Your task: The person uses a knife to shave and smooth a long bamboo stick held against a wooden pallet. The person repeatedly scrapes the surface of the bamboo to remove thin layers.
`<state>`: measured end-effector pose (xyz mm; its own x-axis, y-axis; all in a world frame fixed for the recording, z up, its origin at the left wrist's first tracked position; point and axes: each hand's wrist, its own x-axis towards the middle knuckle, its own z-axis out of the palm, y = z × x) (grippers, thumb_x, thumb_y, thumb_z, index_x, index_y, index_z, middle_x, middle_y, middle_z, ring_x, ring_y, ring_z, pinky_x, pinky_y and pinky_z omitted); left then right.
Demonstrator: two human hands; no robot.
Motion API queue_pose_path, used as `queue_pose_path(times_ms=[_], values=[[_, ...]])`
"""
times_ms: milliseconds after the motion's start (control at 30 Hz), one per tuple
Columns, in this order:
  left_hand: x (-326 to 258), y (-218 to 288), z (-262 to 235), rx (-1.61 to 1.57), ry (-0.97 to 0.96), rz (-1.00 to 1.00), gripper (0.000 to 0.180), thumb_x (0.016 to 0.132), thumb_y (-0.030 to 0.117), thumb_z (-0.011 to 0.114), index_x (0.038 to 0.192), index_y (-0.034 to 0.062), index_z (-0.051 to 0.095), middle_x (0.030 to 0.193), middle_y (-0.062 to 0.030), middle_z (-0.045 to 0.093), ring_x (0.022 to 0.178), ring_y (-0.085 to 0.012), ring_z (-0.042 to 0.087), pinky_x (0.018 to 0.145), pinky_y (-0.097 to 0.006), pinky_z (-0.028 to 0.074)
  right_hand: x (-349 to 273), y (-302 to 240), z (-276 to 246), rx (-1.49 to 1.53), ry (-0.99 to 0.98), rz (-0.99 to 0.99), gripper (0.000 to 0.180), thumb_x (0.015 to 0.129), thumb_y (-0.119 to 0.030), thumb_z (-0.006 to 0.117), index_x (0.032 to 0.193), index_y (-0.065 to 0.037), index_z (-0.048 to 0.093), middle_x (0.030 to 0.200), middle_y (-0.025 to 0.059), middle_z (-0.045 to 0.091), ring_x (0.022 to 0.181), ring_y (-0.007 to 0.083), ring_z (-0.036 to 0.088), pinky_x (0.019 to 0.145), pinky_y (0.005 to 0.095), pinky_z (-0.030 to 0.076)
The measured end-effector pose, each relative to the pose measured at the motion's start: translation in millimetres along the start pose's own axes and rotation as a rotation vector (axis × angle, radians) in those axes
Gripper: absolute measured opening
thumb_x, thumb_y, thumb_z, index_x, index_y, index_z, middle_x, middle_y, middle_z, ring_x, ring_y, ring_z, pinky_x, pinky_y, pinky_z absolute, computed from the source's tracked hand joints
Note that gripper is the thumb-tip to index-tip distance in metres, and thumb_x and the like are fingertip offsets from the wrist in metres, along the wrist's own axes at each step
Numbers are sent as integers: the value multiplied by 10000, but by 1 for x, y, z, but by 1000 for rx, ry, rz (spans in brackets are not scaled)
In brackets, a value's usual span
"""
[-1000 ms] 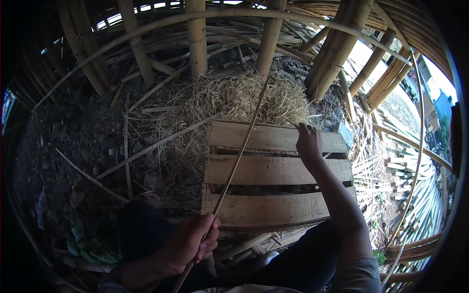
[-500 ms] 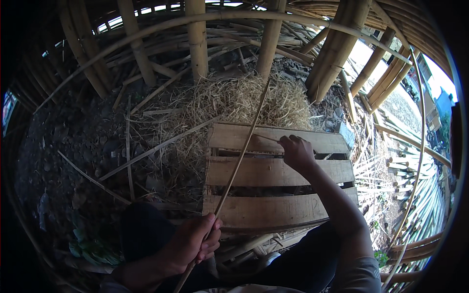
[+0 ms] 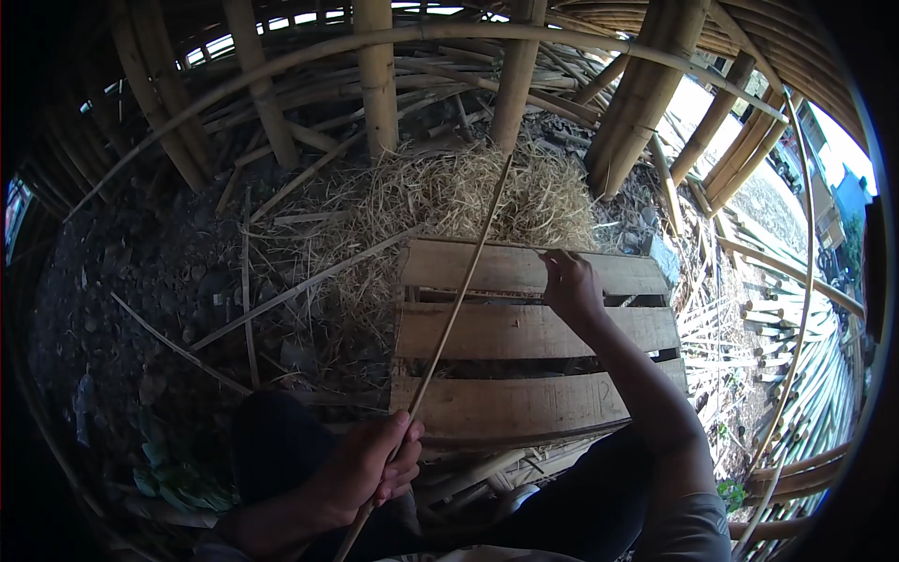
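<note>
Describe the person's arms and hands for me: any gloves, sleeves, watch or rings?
Both hands are bare: no gloves show on the left hand or the right hand. No watch or ring can be made out. Both forearms are uncovered; the right arm ends in a short grey sleeve near the shoulder. The left arm's upper part is too dark to tell.

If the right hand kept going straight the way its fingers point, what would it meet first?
The right hand points away over the far slat of the wooden pallet. Continuing, it would probably first meet the dry straw pile beyond that edge, though depth is uncertain.
</note>
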<state>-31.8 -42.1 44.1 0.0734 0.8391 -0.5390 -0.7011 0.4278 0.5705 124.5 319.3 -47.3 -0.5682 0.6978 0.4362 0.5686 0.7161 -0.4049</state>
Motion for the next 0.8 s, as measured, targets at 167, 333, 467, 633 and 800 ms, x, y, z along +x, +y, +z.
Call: queue_pose_path(times_ms=[167, 333, 467, 633, 800], values=[[0, -1, 1, 4, -1, -3, 316, 1091, 392, 349, 964, 121, 452, 579, 61, 349, 431, -41, 337, 422, -202, 316, -8, 19, 8, 35, 2, -64, 83, 915, -63, 621, 951, 2, 657, 878, 251, 664, 769, 458, 652, 657, 519, 511], [1, -3, 6, 45, 12, -19, 325, 1092, 396, 344, 959, 121, 455, 581, 63, 342, 433, -40, 332, 421, -207, 319, -8, 2, -11, 191, 206, -6, 71, 912, -35, 629, 883, 16, 589, 826, 253, 650, 722, 444, 645, 622, 498, 484], [12, -19, 5, 98, 27, -100, 347, 1081, 450, 361, 948, 140, 444, 586, 61, 341, 446, -45, 325, 429, -211, 301, -22, -50, -51, 287, -31, 93, 130, 957, -71, 606, 883, 17, 547, 758, 233, 623, 658, 411, 622, 582, 460, 459], [21, -31, 12, 160, 63, -158, 359, 1083, 457, 350, 936, 142, 442, 596, 60, 334, 448, -53, 308, 431, -220, 301, -64, -104, -77, 457, -530, -160, 137, 996, -82, 570, 913, 27, 572, 710, 209, 608, 604, 373, 615, 552, 422, 452], [34, -40, 21, 123, 49, -209, 353, 1084, 415, 360, 929, 114, 460, 597, 63, 342, 456, -46, 311, 420, -229, 295, -94, -123, -91, 338, -653, -356, 111, 938, -64, 632, 973, 33, 592, 688, 192, 580, 613, 402, 607, 527, 439, 449]])
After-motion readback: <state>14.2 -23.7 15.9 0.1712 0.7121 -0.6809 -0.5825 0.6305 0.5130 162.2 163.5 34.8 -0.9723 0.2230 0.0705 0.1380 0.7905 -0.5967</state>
